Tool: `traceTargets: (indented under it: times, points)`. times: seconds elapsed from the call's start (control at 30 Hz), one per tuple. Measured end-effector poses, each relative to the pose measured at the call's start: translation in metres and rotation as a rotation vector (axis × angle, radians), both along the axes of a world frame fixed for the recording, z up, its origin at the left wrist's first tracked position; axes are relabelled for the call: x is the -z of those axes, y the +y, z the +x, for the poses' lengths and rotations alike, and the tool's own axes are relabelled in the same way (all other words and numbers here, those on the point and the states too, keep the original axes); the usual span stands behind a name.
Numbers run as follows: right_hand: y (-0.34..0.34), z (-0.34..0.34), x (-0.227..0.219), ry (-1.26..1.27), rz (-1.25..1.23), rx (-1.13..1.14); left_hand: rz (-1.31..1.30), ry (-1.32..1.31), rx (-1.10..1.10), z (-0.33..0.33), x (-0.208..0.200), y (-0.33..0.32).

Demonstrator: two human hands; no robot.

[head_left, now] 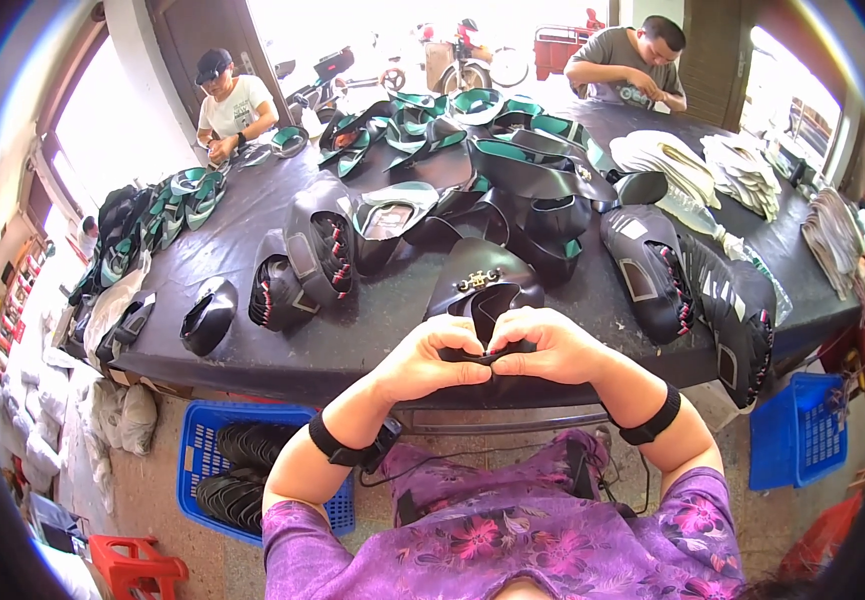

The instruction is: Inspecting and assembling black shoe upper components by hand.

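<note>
A black shoe upper (458, 262) with a gold-coloured metal ornament (481, 279) lies at the near edge of the table in front of me. My left hand (435, 356) and my right hand (550, 346) meet at its near rim. Both hands are closed on that rim, thumbs towards me and fingertips almost touching. What lies between the fingertips is too small to make out. To the left of my hands, a single black upper (210, 316) stands apart on the table.
Black uppers with green lining (423, 135) are heaped across the dark table (373, 345). Nested stacks of uppers (643, 265) and pale cloth pieces (663, 165) lie rightward. Blue baskets (193, 450) stand below. Two people (238, 105) work opposite.
</note>
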State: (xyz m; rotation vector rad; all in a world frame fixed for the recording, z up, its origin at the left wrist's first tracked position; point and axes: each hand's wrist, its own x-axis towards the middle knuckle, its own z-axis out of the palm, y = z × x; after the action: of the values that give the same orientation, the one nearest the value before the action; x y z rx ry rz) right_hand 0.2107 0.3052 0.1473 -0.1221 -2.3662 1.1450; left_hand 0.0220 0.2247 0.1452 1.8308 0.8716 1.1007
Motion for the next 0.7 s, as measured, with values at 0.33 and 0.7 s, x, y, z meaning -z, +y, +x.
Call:
traceTargets:
  times: [0.33, 0.7]
  points:
    - [-0.009, -0.001, 0.009, -0.003, 0.183, 0.107, 0.314, 0.354, -0.088, -0.007, 0.007, -0.004]
    - [-0.025, 0.007, 0.016, -0.054, 0.144, 0.157, 0.179, 0.713, 0.022, 0.008, 0.007, -0.009]
